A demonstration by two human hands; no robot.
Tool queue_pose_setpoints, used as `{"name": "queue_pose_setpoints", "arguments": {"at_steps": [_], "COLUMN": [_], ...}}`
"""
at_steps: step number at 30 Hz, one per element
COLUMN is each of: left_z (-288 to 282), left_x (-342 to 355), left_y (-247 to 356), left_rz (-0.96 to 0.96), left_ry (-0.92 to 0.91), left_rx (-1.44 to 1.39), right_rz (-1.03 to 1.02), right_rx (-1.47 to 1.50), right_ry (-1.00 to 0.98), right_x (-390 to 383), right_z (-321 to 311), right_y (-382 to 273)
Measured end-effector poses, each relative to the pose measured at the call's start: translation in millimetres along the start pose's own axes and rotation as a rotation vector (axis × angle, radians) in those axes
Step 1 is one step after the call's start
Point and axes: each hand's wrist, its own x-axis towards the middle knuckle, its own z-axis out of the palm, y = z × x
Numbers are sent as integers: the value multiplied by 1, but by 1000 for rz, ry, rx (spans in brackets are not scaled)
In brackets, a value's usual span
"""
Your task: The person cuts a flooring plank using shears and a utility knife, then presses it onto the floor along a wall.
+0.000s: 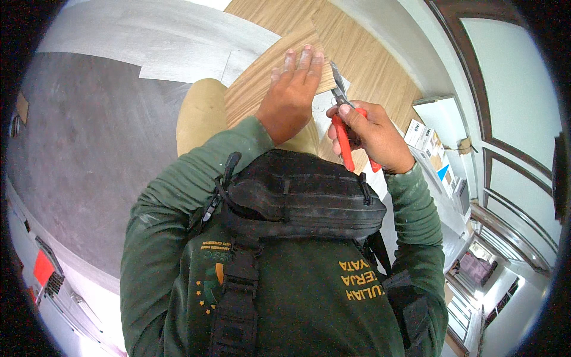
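Observation:
My left hand (292,94) lies flat on a wood-look plank (253,80), fingers stretched out toward its far end. The plank is tilted across my lap, over my beige-clad knee (202,113). In my right hand (373,132) are snips with red handles (342,143), my fingers wrapped around the grips. Their grey jaws (338,83) point away from me and lie along the plank's right edge. Whether the jaws bite into the plank, I cannot tell.
Wood-look flooring (372,59) runs along the wall at far right. Pale grey planks (160,35) and a dark grey floor (107,149) lie to the left. Boxes (425,140) stand at right near framed glass panels (505,77). A black bag (303,196) sits at my waist.

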Motion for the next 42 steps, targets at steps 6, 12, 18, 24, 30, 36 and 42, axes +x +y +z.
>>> {"name": "queue_pose_setpoints", "arguments": {"at_steps": [6, 12, 18, 24, 30, 36, 42], "left_z": [-2, -2, 1, 3, 6, 10, 10], "left_x": [1, -1, 1, 0, 1, 0, 0], "left_y": [4, 5, 6, 6, 6, 3, 3], "left_rz": [-18, -55, -42, -53, -59, -47, -64], "left_ry": [0, -10, -6, -5, -36, 12, -3], "left_rx": [-90, -99, -87, -76, -25, -20, -33], "right_rz": [-17, -7, -21, 5, -8, -14, -29], "right_rx": [59, -110, -228, -232, -74, -79, 51], "right_ry": [58, 24, 33, 72, 96, 96, 60], "right_x": [2, -2, -5, -3, -1, 1, 2], "right_z": [4, 2, 0, 3, 7, 8, 6], "right_y": [0, 2, -4, 0, 6, 7, 12]}}
